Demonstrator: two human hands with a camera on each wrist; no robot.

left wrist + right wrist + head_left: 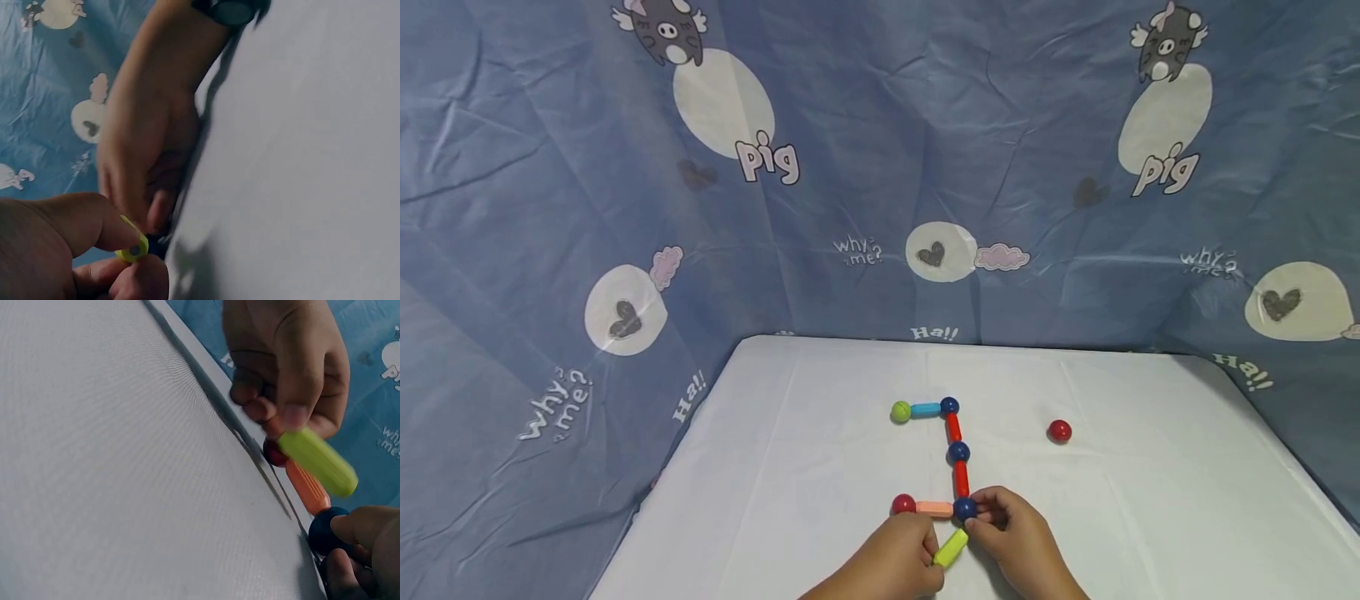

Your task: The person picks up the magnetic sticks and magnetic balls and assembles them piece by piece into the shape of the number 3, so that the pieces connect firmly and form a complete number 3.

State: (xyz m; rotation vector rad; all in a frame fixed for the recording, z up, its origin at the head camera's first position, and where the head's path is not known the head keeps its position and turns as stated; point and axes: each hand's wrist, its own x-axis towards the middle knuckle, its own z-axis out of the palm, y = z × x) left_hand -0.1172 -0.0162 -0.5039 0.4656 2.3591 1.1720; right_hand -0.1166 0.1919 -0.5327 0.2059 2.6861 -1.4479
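A chain of magnetic rods and balls lies on the white table. Its near corner is a dark blue ball (965, 509), which my right hand (1018, 533) pinches between thumb and fingers. My left hand (898, 554) pinches a yellow-green rod (319, 462) by one end. The rod's other end points at the blue ball, a small gap apart in the right wrist view. An orange rod (935, 508) joins that ball to a red ball (903, 504) just beyond my left hand. Two red rods (962, 479) run away from the corner with a blue ball (958, 452) between them.
At the far end, another blue ball (950, 406) connects to a light blue rod (925, 410) and a green ball (901, 412). A loose red ball (1060, 431) sits to the right on the white tabletop (820, 433). A blue patterned cloth (865, 300) hangs behind.
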